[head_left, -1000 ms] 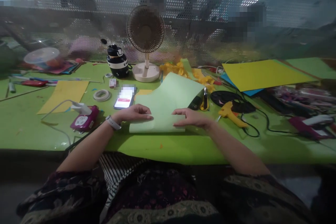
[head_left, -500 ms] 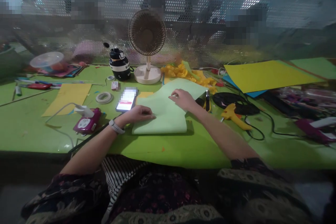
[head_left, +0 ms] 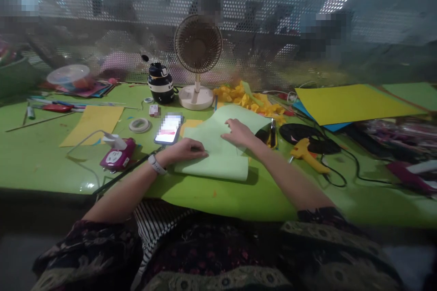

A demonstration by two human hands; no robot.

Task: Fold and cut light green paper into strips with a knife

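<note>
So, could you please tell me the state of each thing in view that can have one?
Pale green paper: near edge curled over
Left hand: fingers on the paper
Right hand: fingers apart, over the paper
Phone: screen lit
Fan: upright; running or not, cannot tell
Black bottle: upright
Purple adapter: white charger plugged in
Yellow glue gun: lying down

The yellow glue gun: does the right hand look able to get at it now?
Probably yes: the glue gun lies beside the right forearm, nothing on top, though the right hand must first leave the green paper.
</note>
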